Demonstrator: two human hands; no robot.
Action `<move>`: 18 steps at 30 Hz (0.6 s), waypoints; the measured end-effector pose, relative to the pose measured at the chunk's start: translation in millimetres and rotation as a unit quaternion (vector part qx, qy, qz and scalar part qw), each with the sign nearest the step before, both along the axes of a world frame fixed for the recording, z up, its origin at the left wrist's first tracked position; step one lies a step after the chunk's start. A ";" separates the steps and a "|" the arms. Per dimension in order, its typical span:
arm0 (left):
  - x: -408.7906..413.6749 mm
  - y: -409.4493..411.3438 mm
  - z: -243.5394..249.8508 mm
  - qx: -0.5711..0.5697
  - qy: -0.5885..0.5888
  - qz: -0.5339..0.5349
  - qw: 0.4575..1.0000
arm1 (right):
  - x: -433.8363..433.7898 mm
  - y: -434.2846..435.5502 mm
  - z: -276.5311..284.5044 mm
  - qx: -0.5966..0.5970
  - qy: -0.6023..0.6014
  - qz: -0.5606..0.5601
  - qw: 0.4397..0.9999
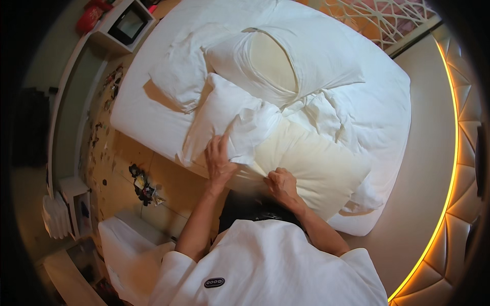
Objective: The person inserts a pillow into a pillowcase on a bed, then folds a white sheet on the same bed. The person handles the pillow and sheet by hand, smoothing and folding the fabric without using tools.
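A cream pillow (314, 160) lies at the near edge of the bed, its left part inside a white pillowcase (218, 111). The bunched mouth of the case crosses the pillow's middle. My left hand (221, 160) grips the near side of the case, fingers on top of the cloth and thumb by its opening. My right hand (282, 185) is closed on the near edge of the bare pillow, pinching it into creases. Behind them rests a second pillow (272, 61), cream through the gap in its white case (325, 57).
A white sheet covers the mattress (383, 114). Another white pillow (178, 72) sits at the left. Litter (143, 187) is scattered on the tiled floor. A padded wall panel (459, 183) with a lit strip curves along the right. A white-covered seat (130, 252) stands behind left.
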State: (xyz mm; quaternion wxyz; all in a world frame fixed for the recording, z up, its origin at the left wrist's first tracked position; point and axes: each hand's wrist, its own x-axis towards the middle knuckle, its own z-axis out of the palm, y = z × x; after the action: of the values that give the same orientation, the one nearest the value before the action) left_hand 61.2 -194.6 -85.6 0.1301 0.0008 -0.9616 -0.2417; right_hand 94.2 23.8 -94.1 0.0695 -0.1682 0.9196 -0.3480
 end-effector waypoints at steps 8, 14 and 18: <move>-81.3 40.0 6.2 -0.048 0.047 -0.118 0.991 | 6.1 -7.0 3.8 0.013 -0.018 0.006 1.000; -101.3 36.7 2.9 -0.073 -0.067 -0.137 0.986 | -40.6 11.1 -8.5 -0.001 -0.009 0.007 1.000; -93.6 31.0 -16.2 -0.076 -0.071 -0.130 0.986 | -120.8 21.3 -14.9 0.113 0.095 -0.060 0.987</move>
State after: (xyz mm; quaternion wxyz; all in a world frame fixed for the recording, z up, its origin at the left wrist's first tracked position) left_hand -32.4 -163.6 -101.8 0.0285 -0.1170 -0.9759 -0.1820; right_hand -26.6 45.1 -108.9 -0.0205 -0.1359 0.9640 -0.2275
